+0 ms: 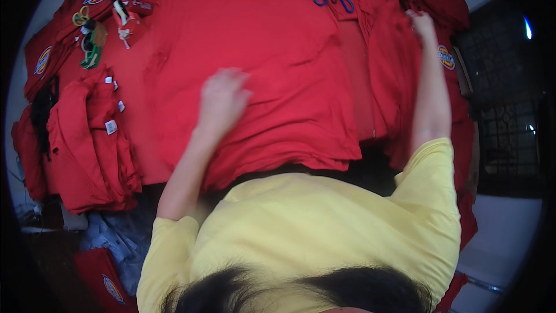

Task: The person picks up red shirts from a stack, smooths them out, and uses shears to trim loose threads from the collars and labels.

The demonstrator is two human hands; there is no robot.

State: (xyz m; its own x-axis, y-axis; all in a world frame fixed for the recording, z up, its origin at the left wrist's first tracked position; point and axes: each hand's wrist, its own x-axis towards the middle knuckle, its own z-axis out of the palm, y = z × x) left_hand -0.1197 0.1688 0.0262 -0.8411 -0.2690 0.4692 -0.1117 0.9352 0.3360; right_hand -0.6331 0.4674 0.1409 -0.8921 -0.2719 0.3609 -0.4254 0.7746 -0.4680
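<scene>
A large red shirt (249,40) lies spread before me, creased along its near edge. Over its near left part is my left hand (223,97), smeared by motion, so its fingers cannot be made out. My right arm reaches far to the right, where my right hand (421,23) has its fingers closed on a red garment (394,52) in the heap there. A small dark thing shows by those fingertips, too small to name. Scissors with blue handles (334,0) rest on the red cloth between the spread shirt and my right hand.
At the far left lie yellow-handled scissors (81,16), a green-handled tool (91,49) and a small red and white item (123,17). Folded red garments with white tags (92,139) are stacked at the left edge. Clear plastic bags (116,240) sit below.
</scene>
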